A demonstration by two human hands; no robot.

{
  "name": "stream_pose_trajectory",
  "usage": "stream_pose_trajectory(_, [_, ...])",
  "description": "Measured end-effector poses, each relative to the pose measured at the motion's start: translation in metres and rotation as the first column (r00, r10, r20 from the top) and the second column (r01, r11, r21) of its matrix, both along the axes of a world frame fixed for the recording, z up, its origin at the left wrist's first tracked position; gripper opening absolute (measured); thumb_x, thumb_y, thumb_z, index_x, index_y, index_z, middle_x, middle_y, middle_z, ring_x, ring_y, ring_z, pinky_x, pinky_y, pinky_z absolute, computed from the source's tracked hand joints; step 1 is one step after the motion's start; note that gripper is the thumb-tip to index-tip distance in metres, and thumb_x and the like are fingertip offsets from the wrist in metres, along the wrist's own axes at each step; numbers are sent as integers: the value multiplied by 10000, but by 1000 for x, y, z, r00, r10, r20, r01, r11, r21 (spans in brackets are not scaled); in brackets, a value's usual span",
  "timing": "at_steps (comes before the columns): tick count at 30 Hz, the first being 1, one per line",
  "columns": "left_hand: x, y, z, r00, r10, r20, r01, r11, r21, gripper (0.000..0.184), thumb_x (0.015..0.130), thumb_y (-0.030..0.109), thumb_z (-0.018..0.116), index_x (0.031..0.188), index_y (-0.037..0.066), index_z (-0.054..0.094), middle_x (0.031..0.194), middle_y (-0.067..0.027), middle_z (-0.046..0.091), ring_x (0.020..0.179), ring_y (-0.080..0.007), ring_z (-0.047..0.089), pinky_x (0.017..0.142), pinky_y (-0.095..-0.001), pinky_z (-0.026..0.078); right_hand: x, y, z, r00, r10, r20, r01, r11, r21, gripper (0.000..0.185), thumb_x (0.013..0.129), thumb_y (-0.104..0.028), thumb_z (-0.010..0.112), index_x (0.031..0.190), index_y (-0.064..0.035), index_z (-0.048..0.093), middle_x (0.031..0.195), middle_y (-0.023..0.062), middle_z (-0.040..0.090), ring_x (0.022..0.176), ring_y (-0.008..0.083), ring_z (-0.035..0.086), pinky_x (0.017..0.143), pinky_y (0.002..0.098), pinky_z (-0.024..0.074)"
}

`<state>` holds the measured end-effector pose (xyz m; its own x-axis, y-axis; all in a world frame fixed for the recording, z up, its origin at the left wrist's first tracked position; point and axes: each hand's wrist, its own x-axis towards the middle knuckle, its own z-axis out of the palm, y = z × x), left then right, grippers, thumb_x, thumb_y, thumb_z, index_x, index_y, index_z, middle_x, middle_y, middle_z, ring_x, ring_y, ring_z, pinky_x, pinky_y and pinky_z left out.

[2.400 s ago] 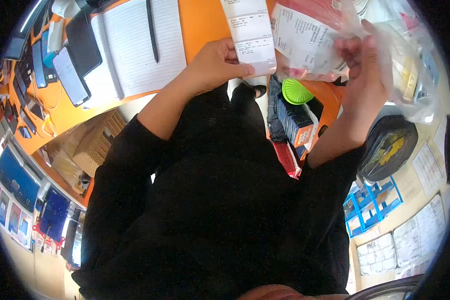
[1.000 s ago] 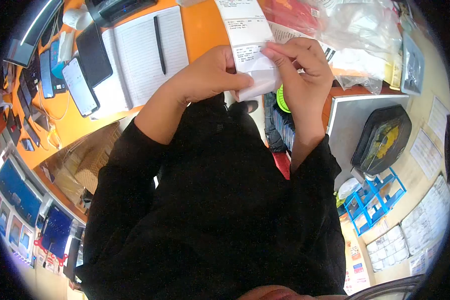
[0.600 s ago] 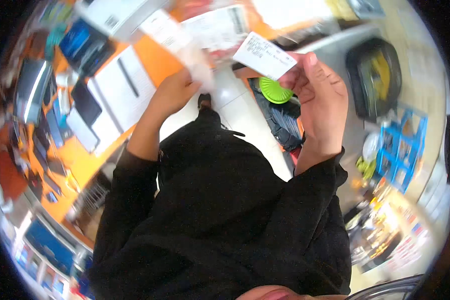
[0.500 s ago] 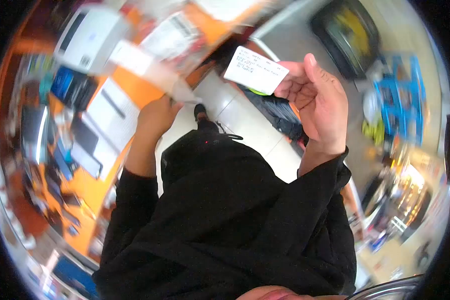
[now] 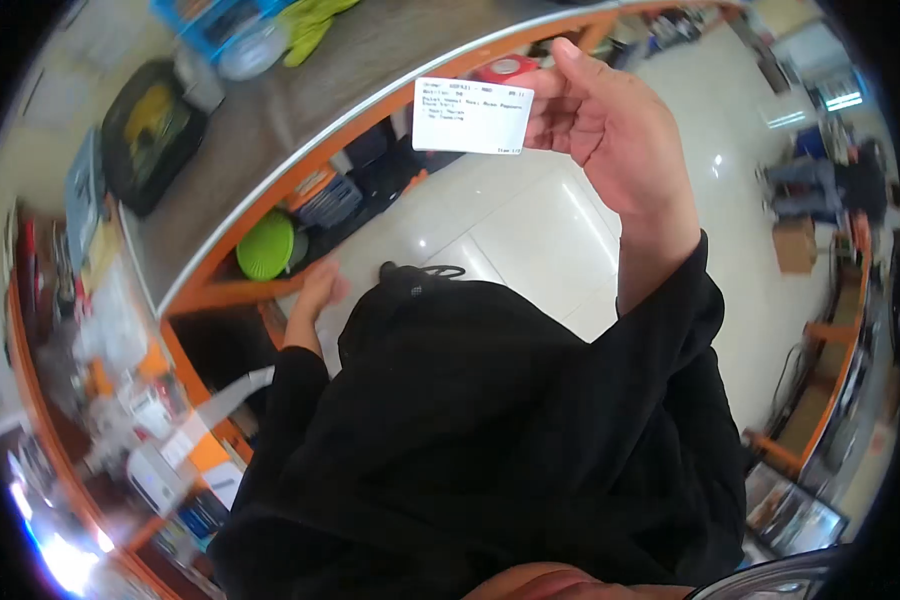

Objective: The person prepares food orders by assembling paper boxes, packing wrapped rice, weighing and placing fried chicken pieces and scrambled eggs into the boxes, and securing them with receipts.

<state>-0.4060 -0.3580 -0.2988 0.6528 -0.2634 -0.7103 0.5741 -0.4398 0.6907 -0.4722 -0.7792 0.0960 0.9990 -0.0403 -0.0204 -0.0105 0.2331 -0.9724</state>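
Right hand (image 5: 630, 135) raised, my fingers pinched at the right edge of 1 small printed label (image 5: 465, 135), its text facing me. My left hand (image 5: 318, 288) is low by the counter and blurred; I see nothing in it, but cannot tell how wide its fingers are. Both hands were on the paper strip a moment ago. Now the label is apart from it, the strip (image 5: 235, 395) lies past my left sleeve (image 5: 288, 390), touching neither hand, and my view has swung round. So the label hangs on 1 hand's grip alone, and its other edges have no support.

As for edges, the counter's pale rim (image 5: 300, 155) slants up behind the label, with the black case (image 5: 155, 135) and blue rack (image 5: 225, 25) on top. Below it, the shelf holds a green ridged bowl (image 5: 265, 245), near my left hand, and a red round thing (image 5: 505, 68) shows just above the label. I judge that side tight: a low swing could knock my knuckles on the wood. The roomier way is over the tiled floor (image 5: 560, 215), between the counter and the far shelving (image 5: 830, 370), where a person (image 5: 855, 185) is, well apart from me, near a cardboard box (image 5: 795, 245).
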Motion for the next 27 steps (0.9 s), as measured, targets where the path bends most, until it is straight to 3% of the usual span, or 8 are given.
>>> stream_pose_trajectory(2, [-21,41,-108,906,-404,128,369,901,229,352,919,357,512,1099,68,606,924,-125,648,838,-255,639,669,-381,525,-22,-55,4,992,-127,-9,127,992,5,489,987,-371,405,1015,47,656,874,122,680,757,189,650,738,308,527])
stream_pose_trajectory(4, [-51,69,-135,111,-975,192,680,215,701,307,916,316,501,1050,73,633,980,-170,651,903,-316,637,707,-450,525,-41,-111,6,963,-271,-10,270,962,-25,492,985,-370,411,974,50,667,841,128,679,730,180,652,721,306,531])
stream_pose_trajectory(7, [-58,54,-111,468,-876,-121,726,302,617,230,869,292,565,871,74,638,942,-170,654,875,-322,634,650,-478,504,-60,-184,-2,895,-446,-24,443,893,-78,493,983,-368,418,944,53,672,817,128,677,726,177,653,723,304,531])
stream_pose_trajectory(13, [83,-146,-104,-110,-978,-177,564,-208,799,249,858,298,580,806,58,622,854,-154,657,790,-292,641,588,-459,489,-96,-350,-15,767,-640,-36,640,768,-28,474,979,-356,435,919,50,672,793,115,673,713,172,650,725,300,532])
stream_pose_trajectory(20, [311,-654,-130,-599,-571,561,657,50,752,243,900,277,517,827,66,613,695,-66,578,604,-208,567,523,-362,435,-113,-531,-76,576,-782,-237,815,569,104,357,911,-340,579,973,0,667,852,52,669,764,116,619,710,250,495])
stream_pose_trajectory(22, [309,-828,-78,-468,-470,748,809,113,577,243,915,269,495,838,69,611,647,-38,551,547,-182,541,505,-331,419,-125,-582,-113,492,-814,-309,869,482,115,273,888,-288,629,991,-36,661,866,12,653,771,94,600,697,238,488])
stream_pose_trajectory(24, [225,-963,54,222,-896,385,907,335,255,255,926,264,488,828,57,600,589,-36,524,490,-149,515,467,-313,404,-132,-637,-131,406,-842,-356,908,415,54,205,855,-223,676,995,-74,655,865,-21,632,774,74,582,688,231,479])
stream_pose_trajectory(27, [166,-1046,82,345,-889,301,884,415,214,273,926,282,498,838,45,603,578,-31,518,481,-131,504,462,-296,396,-133,-715,-182,347,-804,-483,915,403,-13,182,821,-157,716,983,-107,649,840,-49,603,760,54,560,668,221,466])
